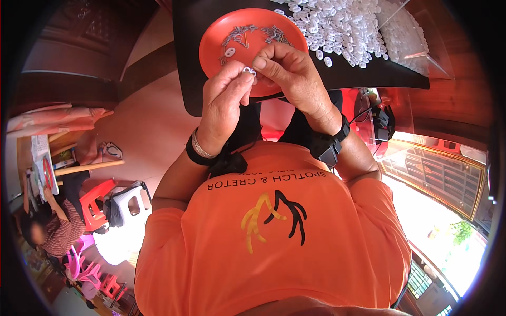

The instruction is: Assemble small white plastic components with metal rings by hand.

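Observation:
My left hand pinches a small white oval plastic piece with two holes between thumb and fingertips. Close beside it, my right hand is closed in a pinch of thumb and forefinger. Whatever those right fingertips hold, if anything, is too small to make out. Both hands are over the near part of a round orange plate. Grey screws lie on the plate in loose clusters, and another white two-holed piece rests there apart from my hands.
A large heap of white oval pieces covers the far right of the black table, beside a clear bag full of them. Left on the floor side are a red stool, a white stool and another person.

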